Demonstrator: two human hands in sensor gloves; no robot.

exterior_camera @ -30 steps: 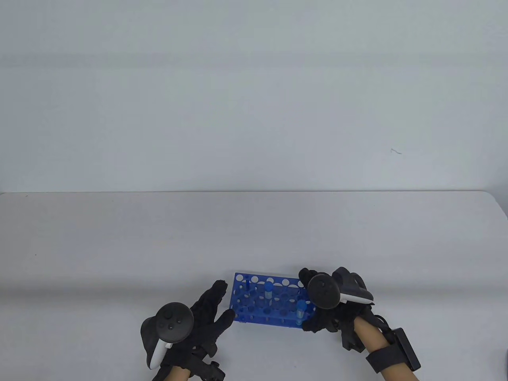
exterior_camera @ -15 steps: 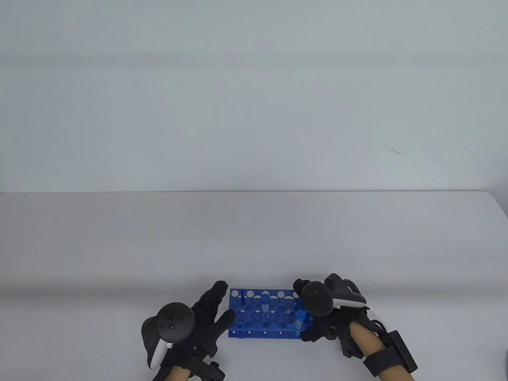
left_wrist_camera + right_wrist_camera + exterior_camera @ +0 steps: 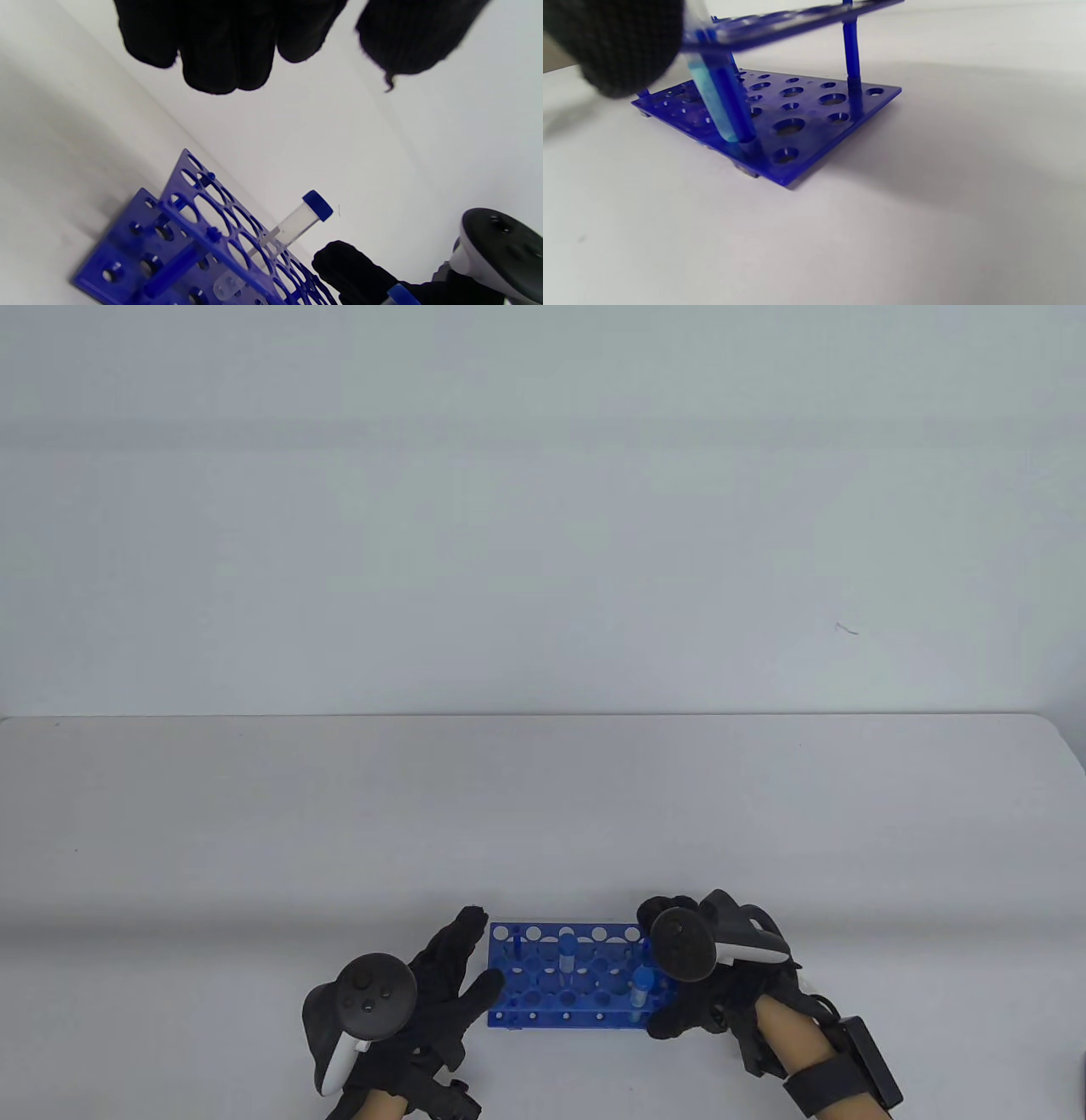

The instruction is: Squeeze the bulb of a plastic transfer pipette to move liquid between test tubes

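A blue test tube rack [image 3: 585, 984] [image 3: 186, 237] [image 3: 814, 114] stands on the white table near the front edge. It holds two blue-capped tubes. An apparently empty tube [image 3: 567, 954] [image 3: 297, 222] is in the middle. A tube with light blue liquid [image 3: 642, 988] [image 3: 712, 97] is at the right front. My right hand [image 3: 662, 967] curls round the rack's right end, thumb at the front corner, and a gloved finger [image 3: 623, 46] lies against the top plate. My left hand [image 3: 482, 948] [image 3: 316, 55] lies flat with fingers straight, thumb tip at the rack's left edge. No pipette shows.
The white table [image 3: 254, 831] stretches far behind the rack to its back edge, with a pale wall beyond. A black strapped box [image 3: 870, 1060] sits on my right forearm. My right hand [image 3: 352, 271] shows in the left wrist view beside the rack.
My right hand drew the rack toward the table's front edge and a little left. The rack has since stopped, and the right hand has shifted slightly right. The left hand stayed put.
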